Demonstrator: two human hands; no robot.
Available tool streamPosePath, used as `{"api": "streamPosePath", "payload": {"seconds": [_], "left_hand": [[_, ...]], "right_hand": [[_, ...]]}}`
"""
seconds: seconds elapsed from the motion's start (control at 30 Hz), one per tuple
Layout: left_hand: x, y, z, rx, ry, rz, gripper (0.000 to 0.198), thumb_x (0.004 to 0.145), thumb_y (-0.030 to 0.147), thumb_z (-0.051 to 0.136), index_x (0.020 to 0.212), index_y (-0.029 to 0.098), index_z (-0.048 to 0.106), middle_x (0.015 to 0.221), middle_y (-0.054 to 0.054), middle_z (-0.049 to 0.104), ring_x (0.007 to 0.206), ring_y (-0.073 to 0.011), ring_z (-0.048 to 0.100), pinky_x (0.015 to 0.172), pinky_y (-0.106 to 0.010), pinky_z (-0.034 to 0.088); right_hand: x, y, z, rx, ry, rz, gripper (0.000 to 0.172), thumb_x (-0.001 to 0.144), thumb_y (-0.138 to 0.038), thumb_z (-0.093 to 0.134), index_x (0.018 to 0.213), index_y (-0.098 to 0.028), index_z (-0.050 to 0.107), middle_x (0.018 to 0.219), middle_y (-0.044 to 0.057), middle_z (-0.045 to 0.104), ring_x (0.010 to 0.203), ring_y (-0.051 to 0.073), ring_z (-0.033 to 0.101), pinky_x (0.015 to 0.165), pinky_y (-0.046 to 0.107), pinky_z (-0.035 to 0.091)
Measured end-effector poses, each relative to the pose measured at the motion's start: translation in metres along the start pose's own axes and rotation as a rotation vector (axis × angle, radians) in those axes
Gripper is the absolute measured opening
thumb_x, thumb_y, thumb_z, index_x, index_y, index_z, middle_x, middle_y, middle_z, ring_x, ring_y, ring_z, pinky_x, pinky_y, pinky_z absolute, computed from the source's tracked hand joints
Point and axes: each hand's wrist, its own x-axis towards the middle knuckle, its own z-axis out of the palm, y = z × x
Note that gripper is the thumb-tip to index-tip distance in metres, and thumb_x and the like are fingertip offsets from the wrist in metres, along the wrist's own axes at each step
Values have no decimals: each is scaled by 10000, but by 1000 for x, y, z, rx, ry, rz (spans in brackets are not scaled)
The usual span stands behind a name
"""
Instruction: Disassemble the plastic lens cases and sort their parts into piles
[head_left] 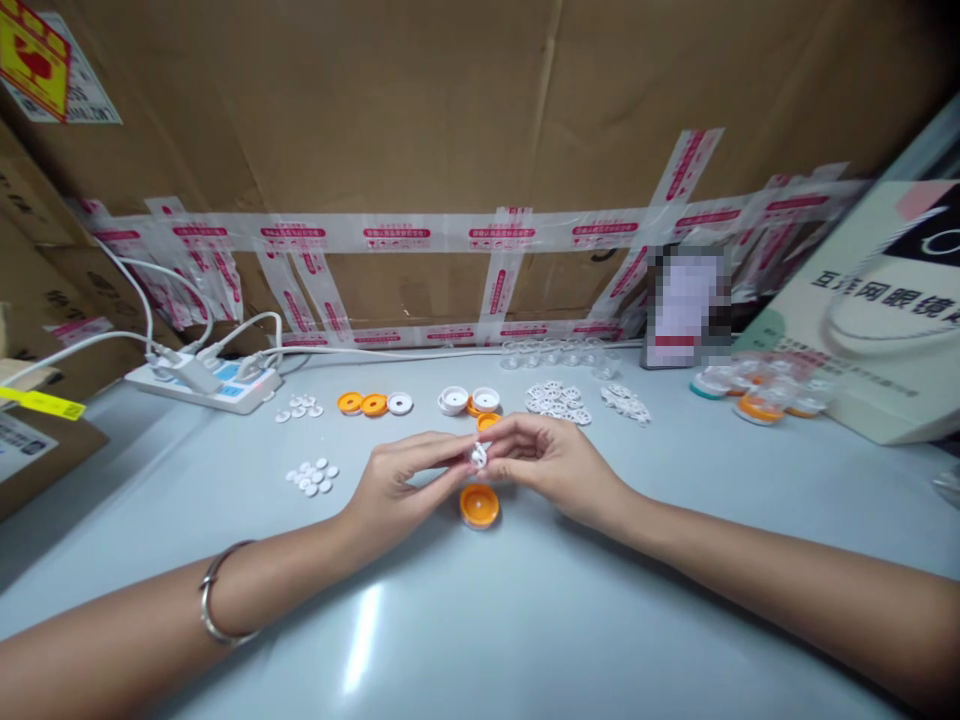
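Observation:
My left hand [411, 478] and my right hand [541, 458] meet above the table, fingertips closed on a small white plastic part [478, 456] between them. Its exact shape is partly hidden by the fingers. Just below them an orange round cap [479, 506] lies on the table, hollow side up, with a small light spot at its centre. Behind my fingers are white round caps [485, 399] and another orange cap [488, 423], partly covered by my right hand. White ring-like parts [559, 402] lie in a heap beyond my right hand.
Small white discs [313, 477] lie left of my hands. Orange and white rings [373, 404] stand farther back. Clear cups [559, 353] line the rear beside a phone [686, 310]. Capped clear pieces [765, 390] sit right, near a paper bag [862, 330]. A power strip [202, 380] is left.

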Motion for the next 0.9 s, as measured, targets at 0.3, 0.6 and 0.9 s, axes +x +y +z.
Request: {"api": "streamPosePath", "payload": {"seconds": [0.3,0.6,0.9], "left_hand": [[2,3,-3,-78,-176,82,368,817,48,522,1139,208,595,1034,-96,664,932,-154,635,803,-272,540],[1,-2,-2,20,-72,79,337,779,64,577,1083,204,623,912,-64,631,812,-122,617,701,-227,534],[0,-2,-4,124,-83,85,311,817,83,540,1088,212,622,932,-70,633,840,-140,615,726,-259,537]], "right_hand": [[-2,-3,0,99,-4,150,218,522,-158,750,598,-166,545,527,-38,650,528,121,639,532,224,510],[-3,-2,2,179,-45,163,160,525,-244,773,646,-176,692,638,-12,706,664,151,682,718,294,552],[-3,3,1,94,-82,95,221,599,-317,741,777,-186,726,787,24,731,801,188,681,840,369,515]]}}
